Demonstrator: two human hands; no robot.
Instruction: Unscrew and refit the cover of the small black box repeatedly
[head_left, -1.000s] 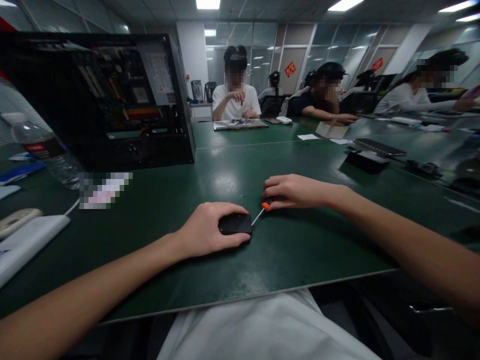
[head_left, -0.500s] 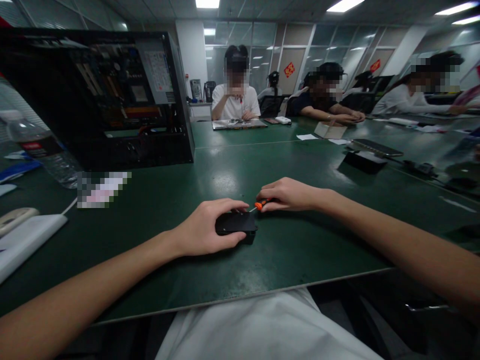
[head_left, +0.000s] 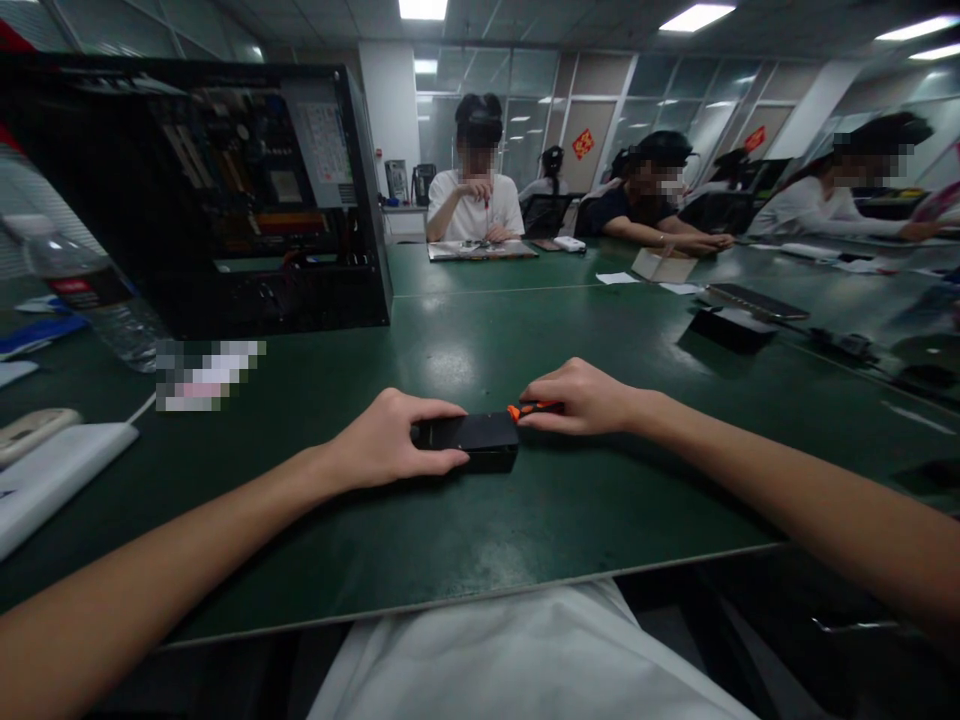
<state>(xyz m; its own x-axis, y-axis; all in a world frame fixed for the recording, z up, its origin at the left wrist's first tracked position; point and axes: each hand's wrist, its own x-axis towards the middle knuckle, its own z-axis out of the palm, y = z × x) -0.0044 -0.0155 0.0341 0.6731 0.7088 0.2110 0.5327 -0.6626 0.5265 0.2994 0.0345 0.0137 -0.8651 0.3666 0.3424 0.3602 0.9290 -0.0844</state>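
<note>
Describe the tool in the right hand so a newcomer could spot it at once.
On the green table, near its front edge, a small flat black box sits under the left hand. At its right end, the right hand grips a slim screwdriver, the only orange-tipped thing there.

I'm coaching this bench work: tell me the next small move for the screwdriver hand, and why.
Probably press the tip in and begin turning. The right hand holds the orange-handled screwdriver against the right end of the small black box, its tip hidden there, and the left hand steadies the box on the green table.
</note>
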